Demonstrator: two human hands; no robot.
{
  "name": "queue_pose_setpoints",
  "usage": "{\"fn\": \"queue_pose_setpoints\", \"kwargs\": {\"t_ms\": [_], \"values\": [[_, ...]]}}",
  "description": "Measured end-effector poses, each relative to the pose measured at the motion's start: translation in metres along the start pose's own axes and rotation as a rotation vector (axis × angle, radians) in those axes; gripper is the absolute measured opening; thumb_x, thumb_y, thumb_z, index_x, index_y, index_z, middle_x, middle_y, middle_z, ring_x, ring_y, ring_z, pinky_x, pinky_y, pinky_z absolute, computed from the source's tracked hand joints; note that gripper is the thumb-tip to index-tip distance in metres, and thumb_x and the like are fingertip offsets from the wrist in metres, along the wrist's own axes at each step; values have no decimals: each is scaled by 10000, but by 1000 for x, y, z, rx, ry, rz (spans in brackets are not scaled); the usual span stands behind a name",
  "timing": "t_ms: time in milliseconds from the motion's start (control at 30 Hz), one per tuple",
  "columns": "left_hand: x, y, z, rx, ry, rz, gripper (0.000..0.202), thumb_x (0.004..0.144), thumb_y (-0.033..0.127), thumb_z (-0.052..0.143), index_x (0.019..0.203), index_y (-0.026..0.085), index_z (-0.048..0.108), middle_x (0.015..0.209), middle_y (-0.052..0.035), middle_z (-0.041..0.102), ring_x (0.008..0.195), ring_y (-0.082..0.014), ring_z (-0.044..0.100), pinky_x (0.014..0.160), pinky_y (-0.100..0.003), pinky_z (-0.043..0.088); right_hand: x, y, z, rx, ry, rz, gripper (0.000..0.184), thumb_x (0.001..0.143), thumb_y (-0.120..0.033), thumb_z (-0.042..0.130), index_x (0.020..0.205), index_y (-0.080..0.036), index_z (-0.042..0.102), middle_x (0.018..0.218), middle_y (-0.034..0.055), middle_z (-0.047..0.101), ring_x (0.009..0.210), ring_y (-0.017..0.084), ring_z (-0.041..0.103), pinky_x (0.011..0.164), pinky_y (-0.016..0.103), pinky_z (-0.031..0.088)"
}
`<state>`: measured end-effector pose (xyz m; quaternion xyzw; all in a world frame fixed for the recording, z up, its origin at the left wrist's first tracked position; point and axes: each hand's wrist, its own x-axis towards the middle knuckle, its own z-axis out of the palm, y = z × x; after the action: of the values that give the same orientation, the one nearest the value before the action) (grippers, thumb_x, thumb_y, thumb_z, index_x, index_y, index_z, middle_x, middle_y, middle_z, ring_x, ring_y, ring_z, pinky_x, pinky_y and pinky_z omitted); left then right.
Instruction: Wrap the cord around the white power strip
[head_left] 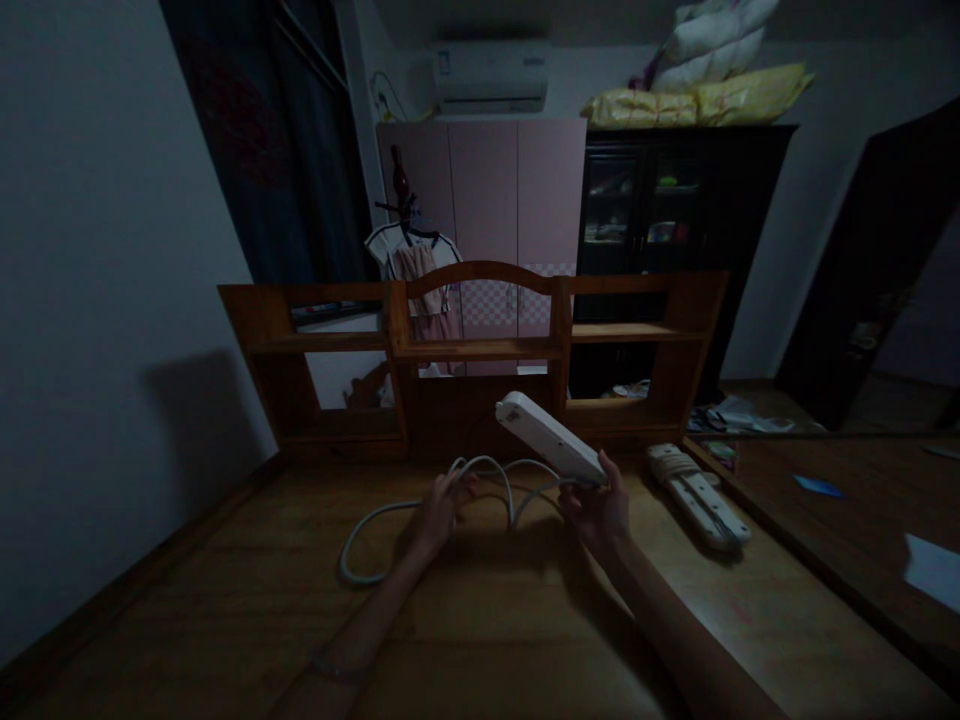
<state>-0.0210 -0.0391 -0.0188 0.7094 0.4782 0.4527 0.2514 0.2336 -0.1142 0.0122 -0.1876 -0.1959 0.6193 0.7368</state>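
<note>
"What's nearest?"

"The bare front of the counter (480, 620), then both hands. The left hand (439, 515) has its fingers loosely curled at the pale cord (487, 460); I can't tell whether they pinch it or merely touch it. The right hand (600, 505) is closed around the lower end of the white bar (551, 440) (a power strip, by the look of it), which tilts clear of the wood, its other end pointing up and left."

"Where could that go wrong?"

"The grip sits at one end, so a tug on the cord could twist the bar or swing it down. Those slack loops between the hands cross one another; a hard pull might draw them into a snarl. And a careless sweep of the right arm could knock the second strip (697, 505), just to its right."

"How does it all look, surface by surface?"

"Smooth, grained wood underneath. The cord is round and springy, standing in arcs. The bar looks like hard plastic, long and round-ended; the second strip is bulkier, with coils wrapped about it. Beyond stands a wooden shelf unit (480, 349) with an arched top rail, and farther back a flat-fronted pink wardrobe (484, 190)."
</note>
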Motion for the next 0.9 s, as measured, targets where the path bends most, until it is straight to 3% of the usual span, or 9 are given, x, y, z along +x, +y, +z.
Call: {"fn": "queue_pose_setpoints", "kwargs": {"t_ms": [167,233,333,433,567,700,833,900], "values": [[4,-7,-5,-76,179,-45,342,821,208,310,1065,169,546,944,-68,652,818,-185,628,699,-304,502,0,1,-1,-1,29,2,392,759,-484,634,989,-176,556,723,10,621,491,110,546,354,191,409],[3,-8,-9,-47,244,-60,401,759,129,354,1121,188,517,1019,-66,634,904,-201,609,793,-348,492,0,2,-2,-3,40,8,388,753,-482,639,982,-180,556,725,10,621,495,111,549,358,193,416],[-3,-5,-12,121,274,-4,556,694,44,411,1213,230,485,1260,-58,531,1175,-228,473,1017,-403,357,1,4,-4,-9,30,3,382,759,-480,632,984,-181,556,726,8,618,501,110,551,357,189,412],[-8,-1,-11,498,256,-7,584,743,57,425,1301,229,419,1434,-87,344,1268,-283,364,1036,-455,311,2,5,-5,-3,20,-11,381,763,-485,624,984,-182,555,713,2,613,488,107,546,353,189,408],[-9,-1,-6,796,190,-142,516,792,126,445,1302,194,405,1475,-156,225,1227,-333,397,962,-478,363,5,-6,-5,20,15,-16,386,759,-488,622,987,-183,556,722,4,622,494,109,553,361,196,414],[-8,-4,-10,856,121,-261,438,814,194,450,1251,209,440,1485,-167,192,1213,-370,408,913,-534,378,7,-23,-9,73,55,-60,361,746,-491,627,948,-201,553,647,-31,586,484,113,544,394,221,436],[-10,-14,-23,769,80,-194,454,770,141,481,1223,159,469,1480,-175,173,1273,-356,348,1000,-489,324,9,-33,-17,113,85,-155,342,747,-503,615,914,-212,549,602,-53,548,488,110,532,407,217,420],[-10,-21,-29,662,62,-165,441,748,85,464,1184,141,504,1444,-166,232,1305,-309,322,1044,-431,294,10,-34,-21,120,84,-165,332,746,-504,608,877,-207,542,574,-58,519,485,108,519,402,208,400]]}}
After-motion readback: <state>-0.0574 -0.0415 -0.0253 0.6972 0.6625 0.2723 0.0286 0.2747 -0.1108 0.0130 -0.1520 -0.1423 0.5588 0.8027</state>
